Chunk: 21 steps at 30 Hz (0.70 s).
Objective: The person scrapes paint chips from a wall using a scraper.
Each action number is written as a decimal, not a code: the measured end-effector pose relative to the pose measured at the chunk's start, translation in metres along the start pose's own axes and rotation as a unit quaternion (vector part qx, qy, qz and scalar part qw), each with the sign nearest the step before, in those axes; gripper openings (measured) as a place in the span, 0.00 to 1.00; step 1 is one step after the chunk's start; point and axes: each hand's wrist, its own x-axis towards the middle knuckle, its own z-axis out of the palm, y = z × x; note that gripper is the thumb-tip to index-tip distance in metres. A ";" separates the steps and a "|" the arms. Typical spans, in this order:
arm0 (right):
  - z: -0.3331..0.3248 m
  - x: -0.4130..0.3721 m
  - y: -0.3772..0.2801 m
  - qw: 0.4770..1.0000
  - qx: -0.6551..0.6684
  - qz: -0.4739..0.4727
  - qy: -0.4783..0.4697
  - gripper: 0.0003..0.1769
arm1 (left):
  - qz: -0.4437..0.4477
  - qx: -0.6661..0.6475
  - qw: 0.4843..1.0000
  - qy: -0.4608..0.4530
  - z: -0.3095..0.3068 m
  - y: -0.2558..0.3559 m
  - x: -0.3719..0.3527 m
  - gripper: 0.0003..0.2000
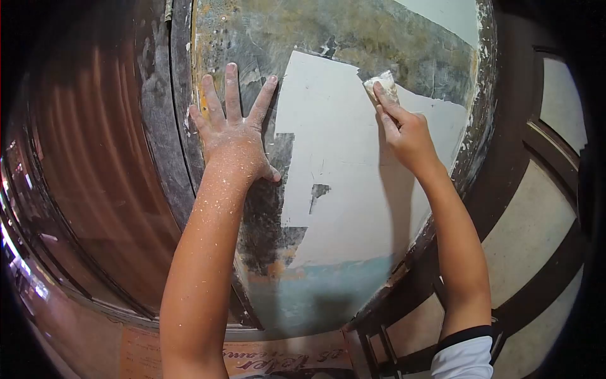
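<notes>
My left hand (pixel 233 142) lies with fingers spread against the dark, stripped part of the wall panel (pixel 252 38), left of the white patch. Pale flecks and dust cover that hand and its forearm. My right hand (pixel 407 129) grips a small scraper (pixel 381 87) crusted with white material, its index finger stretched along it. The scraper meets the wall at the ragged upper edge of the white coating (pixel 344 151). Fingers and crust hide most of the scraper's shape. A small dark bare spot (pixel 319 192) shows within the white coating.
A worn dark wooden frame (pixel 483 107) borders the panel on the right. To the left stands a dark door frame (pixel 167 107) beside a brown curtain-like surface (pixel 95 145). Below, a printed orange sheet (pixel 284 360) lies on the floor. Panelled brown woodwork (pixel 524 221) runs along the right.
</notes>
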 end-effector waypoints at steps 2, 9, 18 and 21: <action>0.002 0.004 -0.006 1.000 -0.006 0.001 0.004 0.27 | -0.017 0.014 1.000 -0.015 -0.003 0.003 0.000 0.80; -0.002 0.012 -0.016 1.000 0.003 0.015 -0.010 0.26 | -0.010 -0.017 1.000 -0.006 -0.001 0.002 0.000 0.85; -0.001 0.020 -0.017 1.000 0.015 -0.011 0.004 0.26 | -0.003 0.005 1.000 0.002 0.002 0.000 -0.001 0.80; -0.006 0.008 -0.009 1.000 0.001 -0.011 -0.010 0.26 | -0.003 0.002 1.000 -0.003 0.000 0.000 0.000 0.80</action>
